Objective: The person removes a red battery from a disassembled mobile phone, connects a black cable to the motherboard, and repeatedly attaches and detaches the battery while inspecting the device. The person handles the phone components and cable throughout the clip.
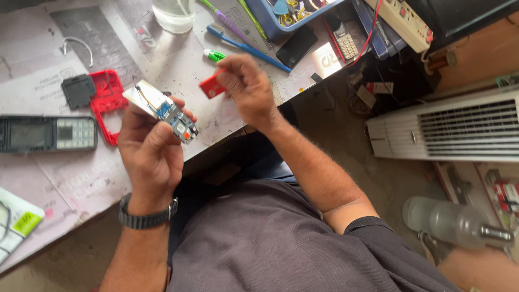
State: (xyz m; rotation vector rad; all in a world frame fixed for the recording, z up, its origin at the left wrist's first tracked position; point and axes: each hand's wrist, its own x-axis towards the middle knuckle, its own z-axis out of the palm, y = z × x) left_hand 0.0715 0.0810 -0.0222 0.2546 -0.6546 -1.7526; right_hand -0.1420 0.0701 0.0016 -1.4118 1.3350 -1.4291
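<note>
Hands first: my left hand point(151, 143) is curled shut around a small circuit board point(173, 116), blue and silver, with thin wires on it. It sits up above the near edge of the table point(178, 65), tipped so I can see its top. My right hand point(248, 89) is just to the right of the board. Its fingers are pinched shut on a little red piece point(211, 86), which looks like plastic. The two things are close but not touching.

I use the board as my marker. To its left, flat on the table, lie a red phone frame point(108, 100) and a dark square part point(78, 91). Further left is a phone body with keys point(48, 133). Beyond the board, further away from me, is a clear cup point(174, 13). Beyond it and to its right lie a blue toothbrush point(246, 47) and a black phone point(296, 47).

I think the step in hand is bringing the red piece to the board. To do it well, I would keep my left hand steady and not squeeze the wires. I would move the red piece in slowly and line up its edges before I push. I cannot tell from here which side of the board it fits on, so I would look closely first.
</note>
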